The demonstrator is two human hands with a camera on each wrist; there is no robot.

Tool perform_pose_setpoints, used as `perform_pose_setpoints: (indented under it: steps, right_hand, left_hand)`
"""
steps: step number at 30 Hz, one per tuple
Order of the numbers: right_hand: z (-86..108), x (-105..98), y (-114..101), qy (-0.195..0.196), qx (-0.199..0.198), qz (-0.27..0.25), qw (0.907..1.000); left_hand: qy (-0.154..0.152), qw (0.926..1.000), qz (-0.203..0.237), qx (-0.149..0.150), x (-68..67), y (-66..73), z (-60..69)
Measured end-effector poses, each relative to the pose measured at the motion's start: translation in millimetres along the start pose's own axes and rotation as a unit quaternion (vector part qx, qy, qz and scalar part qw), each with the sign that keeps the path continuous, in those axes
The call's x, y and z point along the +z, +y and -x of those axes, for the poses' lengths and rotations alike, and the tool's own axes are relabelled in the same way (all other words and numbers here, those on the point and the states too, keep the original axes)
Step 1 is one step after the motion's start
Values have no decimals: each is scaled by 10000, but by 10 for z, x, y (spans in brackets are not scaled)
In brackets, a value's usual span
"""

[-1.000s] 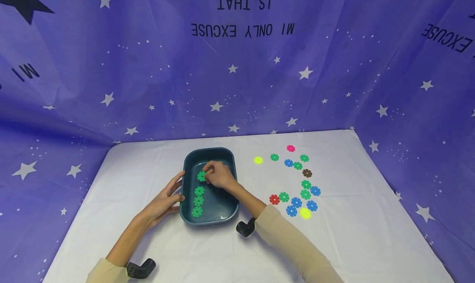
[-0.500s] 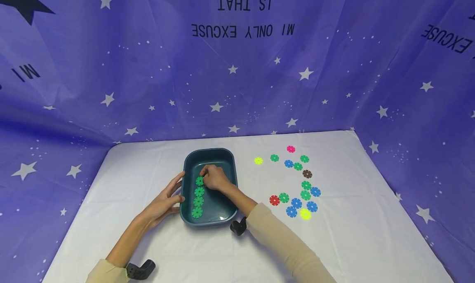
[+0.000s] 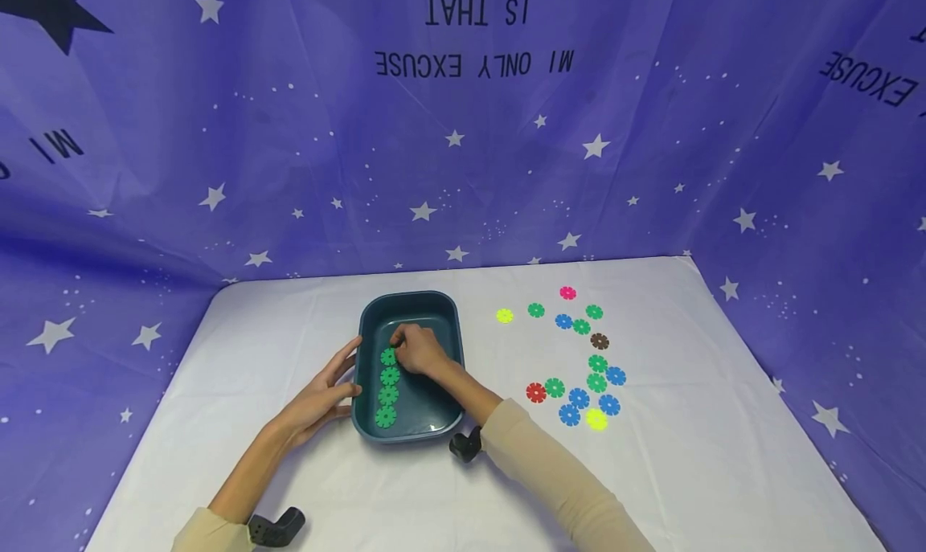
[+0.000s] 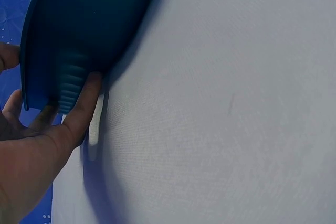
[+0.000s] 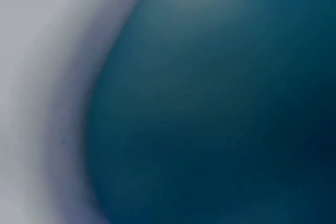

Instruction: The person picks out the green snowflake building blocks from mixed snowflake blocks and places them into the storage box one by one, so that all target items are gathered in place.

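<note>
In the head view, four-sided with rounded corners, a dark teal tray [image 3: 427,411] stands on the white cloth. Several green notched plastic discs [image 3: 388,395] lie in a column along its left side. At the top of that column my right hand [image 3: 419,349] pinches a green disc [image 3: 388,357], partly hidden by the fingers. My left hand [image 3: 318,395] rests against the tray's left outer side, fingers spread and fairly straight. Up close in the left wrist view, the left hand [image 4: 47,135] touches the tray's ridged wall [image 4: 71,80]. Only the blurred tray [image 5: 210,103] and cloth fill the right wrist view.
Right of the tray, loose notched discs lie scattered on the cloth: red [image 3: 536,393], brown [image 3: 599,341], pink [image 3: 567,293], yellow [image 3: 596,419], several blue [image 3: 569,415] and several green [image 3: 555,388]. A purple starred curtain [image 3: 463,174] hangs behind the table [image 3: 694,472].
My right hand has moved slightly left and toward me, bringing its green disc down to the top of the column. The left hand stays at the tray's side.
</note>
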State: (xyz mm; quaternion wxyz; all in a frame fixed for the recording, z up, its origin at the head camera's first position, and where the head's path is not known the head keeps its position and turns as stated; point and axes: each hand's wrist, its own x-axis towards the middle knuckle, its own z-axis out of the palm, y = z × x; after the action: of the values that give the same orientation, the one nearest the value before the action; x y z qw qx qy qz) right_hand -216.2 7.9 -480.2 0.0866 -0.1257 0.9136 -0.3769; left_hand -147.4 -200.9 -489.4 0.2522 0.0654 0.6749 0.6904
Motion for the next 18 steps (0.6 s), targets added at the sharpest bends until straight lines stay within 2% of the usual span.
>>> perform_pose_setpoints:
  steps: [3, 6, 9, 11, 14, 18]
  right_hand:
    - [49, -77, -11, 29, -211, -47, 9998]
    - [137, -212, -16, -42, -582, -173, 9981]
    - [229, -421, -10, -63, -962, -325, 9948]
    - [282, -587, 22, 16, -1075, -426, 9933]
    - [344, -848, 134, 245, -1040, -694, 9918]
    - [386, -1179, 379, 584, -626, -1379, 9867]
  left_hand:
    - [14, 10000, 41, -46, -3, 7, -9]
    - [9, 9999, 105, -81, -4, -5, -11]
    - [69, 9998, 132, -92, -9, -2, -15]
    - [76, 9999, 105, -74, -14, 3, -16]
    - [30, 10000, 37, -31, -15, 8, -13]
    - [-16, 10000, 18, -21, -10, 5, -7]
